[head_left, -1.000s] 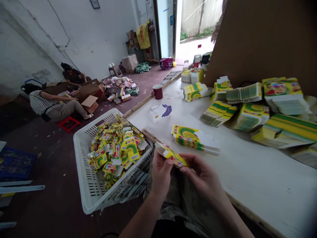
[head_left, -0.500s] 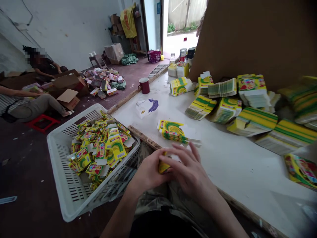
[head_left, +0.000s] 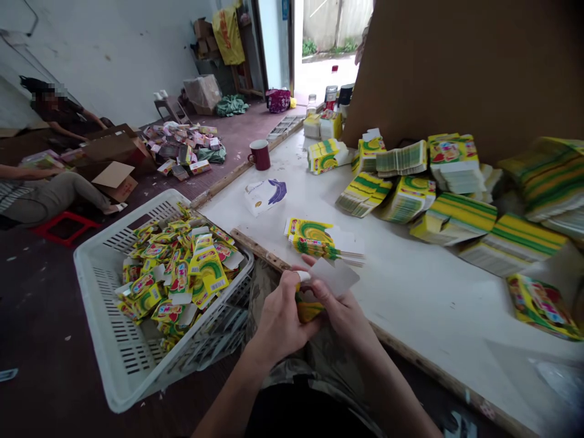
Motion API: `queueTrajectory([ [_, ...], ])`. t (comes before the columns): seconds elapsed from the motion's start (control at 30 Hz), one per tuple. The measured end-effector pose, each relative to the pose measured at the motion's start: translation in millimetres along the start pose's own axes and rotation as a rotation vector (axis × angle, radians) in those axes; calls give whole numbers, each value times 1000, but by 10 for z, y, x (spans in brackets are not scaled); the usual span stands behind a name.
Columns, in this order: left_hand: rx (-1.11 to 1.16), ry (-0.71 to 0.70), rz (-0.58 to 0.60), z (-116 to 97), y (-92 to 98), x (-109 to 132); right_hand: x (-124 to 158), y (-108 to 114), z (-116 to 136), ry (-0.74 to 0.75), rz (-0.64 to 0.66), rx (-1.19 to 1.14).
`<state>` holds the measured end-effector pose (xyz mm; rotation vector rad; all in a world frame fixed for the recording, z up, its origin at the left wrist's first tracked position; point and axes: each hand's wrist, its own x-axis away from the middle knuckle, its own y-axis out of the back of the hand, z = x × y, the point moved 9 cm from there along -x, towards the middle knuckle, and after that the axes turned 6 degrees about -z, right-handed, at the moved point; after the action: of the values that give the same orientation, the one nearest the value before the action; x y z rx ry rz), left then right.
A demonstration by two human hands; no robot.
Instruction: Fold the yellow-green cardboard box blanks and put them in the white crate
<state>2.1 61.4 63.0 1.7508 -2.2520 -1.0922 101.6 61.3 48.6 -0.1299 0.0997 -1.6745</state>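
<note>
Between my two hands, above my lap at the table's edge, is a small yellow carton (head_left: 308, 309) with a pale flap (head_left: 335, 277) sticking out to the right. My left hand (head_left: 283, 319) grips its left side, with something white at the fingertips. My right hand (head_left: 344, 313) holds its right side, thumb pressed on the flap. Much of the carton is hidden by my fingers. Just beyond my hands lies a short stack of flat yellow cartons (head_left: 312, 234). To my left, a white plastic basket (head_left: 104, 359) holds a heap of yellow cartons (head_left: 182, 274).
Bundles of flat cartons (head_left: 456, 219) line the right of the white table (head_left: 410, 292), before a brown board (head_left: 465, 73). A tissue box (head_left: 264, 196) and maroon mug (head_left: 260, 156) stand farther back. Two people sit at left near cardboard boxes (head_left: 116, 176).
My right hand has turned, its thumb now on the pale flap, which shows more fully. The view has shifted slightly, so surroundings sit a little farther left.
</note>
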Motion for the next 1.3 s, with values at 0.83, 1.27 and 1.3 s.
queueTrajectory([
  [0.83, -185, 125, 10, 204, 282, -145, -13, 160, 141, 396, 71, 543],
  [1.27, 1253, 491, -1138, 1375, 1494, 48, -832, 573, 164, 451, -296, 977],
  [1.3, 1316, 584, -1096, 1367, 1312, 54, -861, 548, 148, 455, -286, 997],
])
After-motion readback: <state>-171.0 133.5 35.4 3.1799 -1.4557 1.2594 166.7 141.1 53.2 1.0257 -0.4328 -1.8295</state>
